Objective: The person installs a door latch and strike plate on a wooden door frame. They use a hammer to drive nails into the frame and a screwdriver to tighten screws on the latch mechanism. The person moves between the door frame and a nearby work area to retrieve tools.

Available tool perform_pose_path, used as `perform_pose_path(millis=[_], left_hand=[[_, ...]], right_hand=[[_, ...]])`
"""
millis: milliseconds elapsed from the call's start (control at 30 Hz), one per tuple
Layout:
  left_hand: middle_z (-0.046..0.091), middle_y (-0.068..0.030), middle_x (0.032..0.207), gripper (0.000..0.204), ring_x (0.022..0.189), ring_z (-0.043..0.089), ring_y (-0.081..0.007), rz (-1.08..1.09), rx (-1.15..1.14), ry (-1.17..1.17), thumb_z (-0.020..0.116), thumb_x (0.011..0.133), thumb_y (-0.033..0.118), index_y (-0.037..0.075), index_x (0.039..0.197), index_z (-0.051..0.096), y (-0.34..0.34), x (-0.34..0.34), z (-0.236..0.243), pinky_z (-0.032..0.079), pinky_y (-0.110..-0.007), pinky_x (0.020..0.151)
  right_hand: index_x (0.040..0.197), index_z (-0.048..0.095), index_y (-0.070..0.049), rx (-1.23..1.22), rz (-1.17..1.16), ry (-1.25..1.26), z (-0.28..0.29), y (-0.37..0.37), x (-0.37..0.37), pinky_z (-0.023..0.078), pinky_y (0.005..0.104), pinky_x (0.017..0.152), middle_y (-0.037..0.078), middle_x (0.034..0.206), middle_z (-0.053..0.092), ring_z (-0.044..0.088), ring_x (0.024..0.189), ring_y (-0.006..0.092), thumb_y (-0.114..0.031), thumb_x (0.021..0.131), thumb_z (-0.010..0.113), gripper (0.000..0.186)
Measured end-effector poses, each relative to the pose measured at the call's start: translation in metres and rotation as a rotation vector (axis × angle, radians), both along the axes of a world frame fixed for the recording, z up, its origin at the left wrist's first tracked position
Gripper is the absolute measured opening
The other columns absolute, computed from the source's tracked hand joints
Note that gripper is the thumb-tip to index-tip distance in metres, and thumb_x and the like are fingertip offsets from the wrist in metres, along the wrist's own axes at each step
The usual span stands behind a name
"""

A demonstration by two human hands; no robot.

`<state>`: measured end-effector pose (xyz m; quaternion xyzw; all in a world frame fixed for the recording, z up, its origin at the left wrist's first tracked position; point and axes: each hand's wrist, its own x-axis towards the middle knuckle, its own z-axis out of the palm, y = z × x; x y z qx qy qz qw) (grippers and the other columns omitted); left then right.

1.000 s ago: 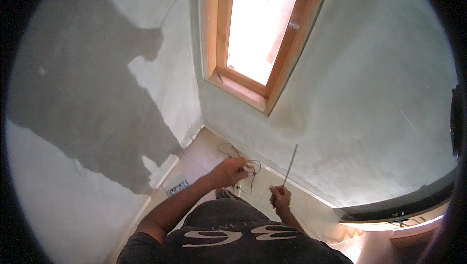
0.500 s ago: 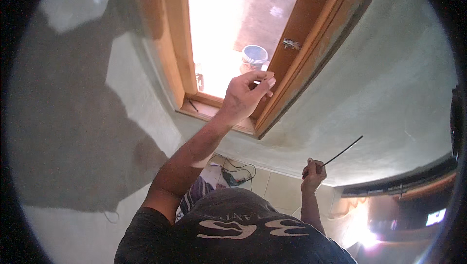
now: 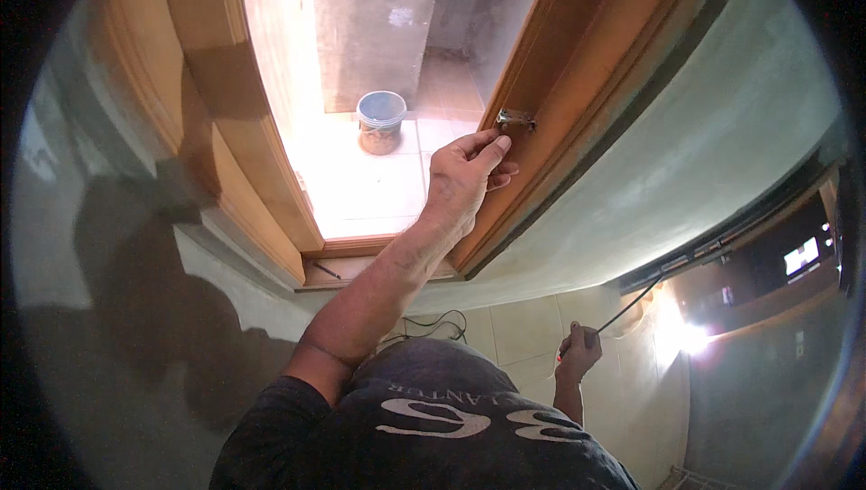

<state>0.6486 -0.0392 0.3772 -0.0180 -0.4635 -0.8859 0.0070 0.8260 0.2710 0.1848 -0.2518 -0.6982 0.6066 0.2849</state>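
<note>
My left hand (image 3: 471, 170) is raised at the right side of the wooden frame (image 3: 564, 57), its thumb and forefinger pinched together. Whatever the pinch holds is too small to make out. Just above the fingertips, a small metal fitting (image 3: 516, 118), hinge-like in shape, is fixed to the wood. Lower on the right, my right hand (image 3: 578, 355) is closed round the handle of a screwdriver (image 3: 631, 303). Its long, thin, dark shaft points up and to the right; most of the handle is hidden in the fist.
Through the opening, a clear bucket (image 3: 381, 124) stands on a pale tiled floor. A small dark rod (image 3: 327, 271) lies on the sill (image 3: 361, 269). Plastered grey-green walls (image 3: 631, 192) flank the frame. Black cable (image 3: 442, 320) lies on the floor below. A bright light (image 3: 693, 338) shines at the right.
The view has shifted toward the frame. My left hand has come up close beneath the metal fitting, still pinched. My right hand still grips the screwdriver, low on the right.
</note>
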Motion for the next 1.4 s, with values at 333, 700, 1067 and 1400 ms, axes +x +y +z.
perform_pose_path(millis=[333,700,1067,1400], left_hand=[[0.069,-0.0077,0.098,0.035,0.081,0.069,-0.0151,-0.082,0.183,-0.089,0.075,0.095,0.017,-0.004,0.121,0.064,0.000,-0.018,-0.003,0.056,-0.025,0.069],[0.073,-0.0087,0.084,0.029,0.066,0.068,-0.0122,0.183,-0.187,0.184,0.072,0.098,0.024,-0.005,0.096,0.075,0.019,-0.028,-0.009,0.052,-0.024,0.059],[0.069,-0.0094,0.081,0.018,0.062,0.064,-0.0164,0.136,0.021,-0.024,0.072,0.096,0.018,0.000,0.095,0.071,0.023,-0.018,0.008,0.047,-0.026,0.055],[0.061,-0.0058,0.078,0.014,0.060,0.056,-0.0136,0.126,-0.008,-0.058,0.067,0.097,0.016,0.002,0.095,0.066,0.028,-0.018,0.016,0.044,-0.026,0.053]], right_hand=[[0.079,0.057,-0.007,0.071,-0.030,0.037,0.016,-0.027,0.001,0.032,0.0275,0.039,0.001,0.056,0.051,0.044,0.042,0.0101,-0.009,0.090,0.073,0.020],[0.080,0.062,-0.004,0.024,-0.068,-0.044,0.003,-0.013,0.013,0.038,0.0277,0.045,0.002,0.059,0.055,0.049,0.048,0.0101,-0.010,0.089,0.075,0.017],[0.082,0.060,-0.005,-0.061,0.026,-0.030,-0.029,0.003,-0.007,0.037,0.0279,0.044,0.002,0.058,0.054,0.048,0.046,0.0102,-0.014,0.089,0.077,0.020],[0.084,0.064,-0.004,-0.157,0.167,-0.199,-0.044,-0.008,-0.018,0.040,0.0286,0.050,0.001,0.064,0.059,0.051,0.053,0.0089,-0.016,0.091,0.076,0.019]])
